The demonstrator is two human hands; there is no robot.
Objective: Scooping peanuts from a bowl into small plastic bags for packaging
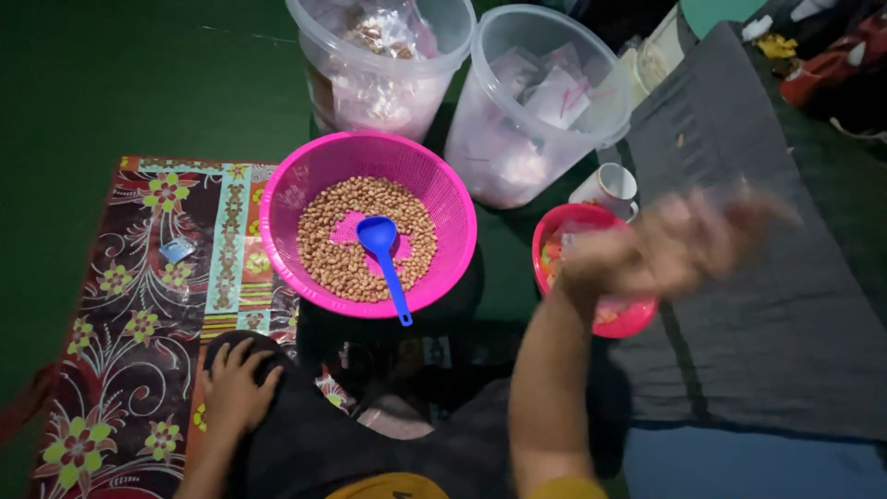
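The fingers of my right hand [665,245] are a blur above the small red bowl [637,319], and I cannot tell whether they are spread, curled, or gripping anything. The bowl sits just beneath them, its rim showing on both sides of my wrist, with bits of orange and pale stuff inside that I cannot make out. My left hand [236,383] lies flat, fingers spread and holding nothing, on my dark-clothed knee [305,434] at the edge of the flowered mat [139,305]. Between my two hands, a little farther out, stands the pink colander [282,199], filled with brown peanuts [333,231], and a blue plastic spoon [383,249] lies in them with its handle pointing back toward me. Beyond the colander are two clear plastic tubs: the left tub [379,83] and the right tub [517,139] both hold small sealed packets. A white cup [610,185] stands just past the red bowl, close to my right fingers. Out to the right of those fingers spreads a dark grey cloth [758,305] on the floor.
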